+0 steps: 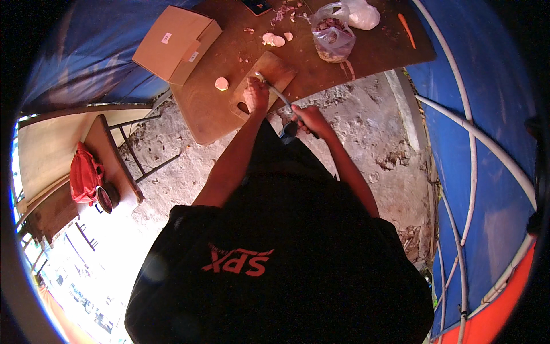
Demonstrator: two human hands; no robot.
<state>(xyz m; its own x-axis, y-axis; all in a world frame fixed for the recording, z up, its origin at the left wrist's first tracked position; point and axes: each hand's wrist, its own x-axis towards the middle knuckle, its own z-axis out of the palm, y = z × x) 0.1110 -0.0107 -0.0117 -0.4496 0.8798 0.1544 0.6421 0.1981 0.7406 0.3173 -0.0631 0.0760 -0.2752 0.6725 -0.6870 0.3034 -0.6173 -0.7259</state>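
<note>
My right hand (312, 120) is closed round the handle of a knife (278, 95), whose blade points up and left over a wooden cutting board (281, 70). Beside the tip, my left hand (256, 94) has its fingers bent together over the board at a small whitish piece (259, 75), which looks like a garlic clove. The fingers partly hide it. The board lies at the near edge of the brown table (200, 117), with a dark hole near its lower corner. Left of the board sits a round pinkish-white piece (222, 83). Whitish bulbs (273, 39) lie beyond it.
A cardboard box (175, 43) stands at the table's left. Farther right are a clear bag of reddish-brown contents (333, 39), a white plastic bag (362, 14) and a carrot (407, 31). Peel scraps (282, 12) are scattered at the back. A red bag (86, 175) rests on another table.
</note>
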